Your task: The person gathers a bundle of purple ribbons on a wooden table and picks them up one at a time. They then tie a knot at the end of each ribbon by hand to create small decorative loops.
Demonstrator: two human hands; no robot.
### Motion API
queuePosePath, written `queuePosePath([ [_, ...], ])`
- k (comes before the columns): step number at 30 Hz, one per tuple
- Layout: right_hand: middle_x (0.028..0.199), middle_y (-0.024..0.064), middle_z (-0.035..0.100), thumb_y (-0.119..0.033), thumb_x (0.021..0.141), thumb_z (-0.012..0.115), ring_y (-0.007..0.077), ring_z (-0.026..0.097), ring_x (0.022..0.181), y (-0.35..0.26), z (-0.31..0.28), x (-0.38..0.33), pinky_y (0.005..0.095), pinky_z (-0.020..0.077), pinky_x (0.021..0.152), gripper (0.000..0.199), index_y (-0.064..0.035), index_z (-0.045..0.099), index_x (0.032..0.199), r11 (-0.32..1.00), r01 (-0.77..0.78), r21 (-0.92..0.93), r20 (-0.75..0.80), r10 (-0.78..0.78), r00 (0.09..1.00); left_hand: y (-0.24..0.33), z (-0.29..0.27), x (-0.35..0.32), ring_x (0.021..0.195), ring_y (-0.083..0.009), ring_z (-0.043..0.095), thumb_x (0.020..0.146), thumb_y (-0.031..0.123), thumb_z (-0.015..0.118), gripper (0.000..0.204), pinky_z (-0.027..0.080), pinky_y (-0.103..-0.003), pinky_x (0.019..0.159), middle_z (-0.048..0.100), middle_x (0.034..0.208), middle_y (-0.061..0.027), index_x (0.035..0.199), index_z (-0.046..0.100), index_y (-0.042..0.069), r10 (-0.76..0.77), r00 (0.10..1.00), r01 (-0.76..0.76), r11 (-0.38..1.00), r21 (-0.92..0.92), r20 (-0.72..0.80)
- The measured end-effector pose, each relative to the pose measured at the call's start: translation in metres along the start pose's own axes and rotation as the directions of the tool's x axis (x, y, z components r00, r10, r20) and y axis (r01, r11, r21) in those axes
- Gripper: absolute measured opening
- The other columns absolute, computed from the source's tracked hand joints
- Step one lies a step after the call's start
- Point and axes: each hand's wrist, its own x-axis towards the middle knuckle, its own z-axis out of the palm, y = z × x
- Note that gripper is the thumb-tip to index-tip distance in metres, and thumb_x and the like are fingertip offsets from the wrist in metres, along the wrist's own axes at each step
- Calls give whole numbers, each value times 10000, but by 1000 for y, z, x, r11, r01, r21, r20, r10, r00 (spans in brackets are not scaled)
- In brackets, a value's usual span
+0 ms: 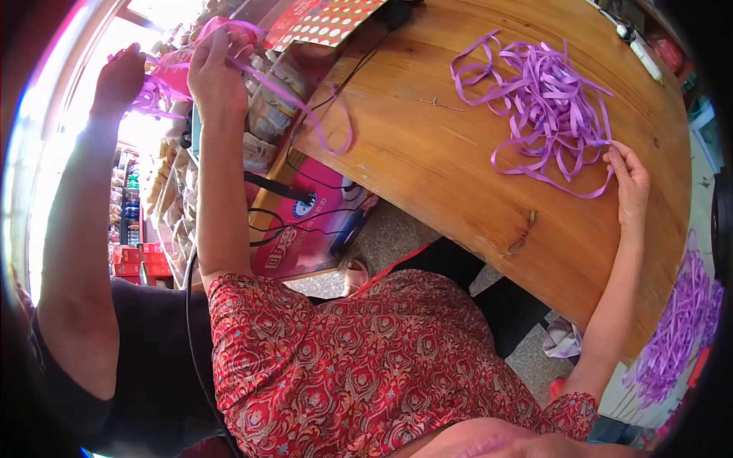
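A loose heap of purple ribbon lies on the wooden table. At the table's right side my right hand pinches a strand of it between thumb and fingers. My left hand is raised at the upper left, its fingers closed on a purple ribbon. A length of that ribbon loops down over the table's left corner. Bright pink material shows behind my left fingers; its kind I cannot make out. Close by, a co-worker's hand is at a bunch of purple ribbon.
A red box with white dots is at the table's far left edge. Below stands a pink carton with black cables across it. Packaged goods fill shelves at left. More purple ribbon hangs at the right. A white device lies far right.
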Motion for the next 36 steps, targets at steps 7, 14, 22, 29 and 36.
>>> queuePosePath([
  [7,898,-4,626,-157,909,569,59,550,846,4,-3,2,204,417,762,240,-17,621,1097,1000,17,19,22,-18,1000,61,-53,47,919,-214,617,857,81,533,227,516,-327,783,630,1011,-122,1033,611,-40,457,860,-508,810,293,227],
  [14,896,-4,622,-166,906,576,57,552,845,4,1,5,200,417,750,245,-25,623,1101,999,13,30,19,-14,1000,-58,-142,166,882,-189,629,860,115,558,244,517,-289,775,641,996,-112,1047,610,-33,175,960,-275,743,611,218],
  [22,860,-28,603,-175,908,577,36,510,786,12,-3,5,171,388,707,240,-37,631,1097,998,42,40,31,-43,999,1,-146,163,839,-161,642,862,153,586,270,519,-245,767,653,980,-102,1063,609,-26,-92,992,-18,552,833,83],
  [29,892,-11,616,-176,908,572,63,544,851,3,-4,3,191,403,773,251,-24,624,1102,998,11,-58,14,-10,1000,-134,-171,191,602,-84,587,889,184,520,231,438,-185,564,613,654,6,766,672,60,-52,934,226,853,471,-353],
  [36,890,-10,614,-175,907,574,63,542,848,12,2,10,191,400,779,247,-29,628,1099,999,-1,44,48,-1,999,-123,-282,228,543,-51,526,849,79,519,220,372,-208,464,584,588,20,666,641,69,4,976,-216,115,970,217],
])
